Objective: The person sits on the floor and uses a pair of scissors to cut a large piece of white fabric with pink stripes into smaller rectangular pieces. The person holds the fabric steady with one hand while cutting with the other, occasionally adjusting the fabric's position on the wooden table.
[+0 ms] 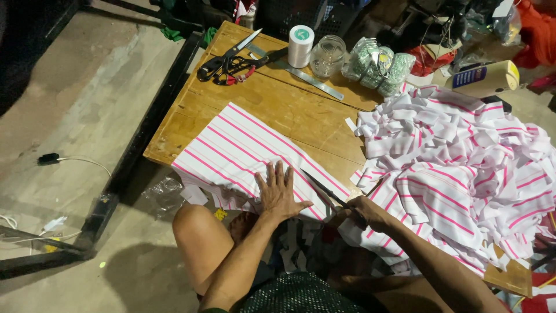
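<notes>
A flat piece of white cloth with pink stripes [243, 148] lies on a low wooden board [289, 104]. My left hand [279, 191] presses flat on the cloth's near edge, fingers spread. My right hand [365, 211] grips a pair of dark scissors [324, 188] whose blades point up-left into the cloth, just right of my left hand. My bare knee [200, 232] is under the board's near edge.
A big heap of cut striped strips [463, 168] covers the board's right side. At the far edge lie spare scissors [231, 58], a metal ruler [310, 78], a thread spool [300, 45], a glass jar [328, 55], green bundles [379, 66] and a yellow bottle [486, 78]. Concrete floor lies left.
</notes>
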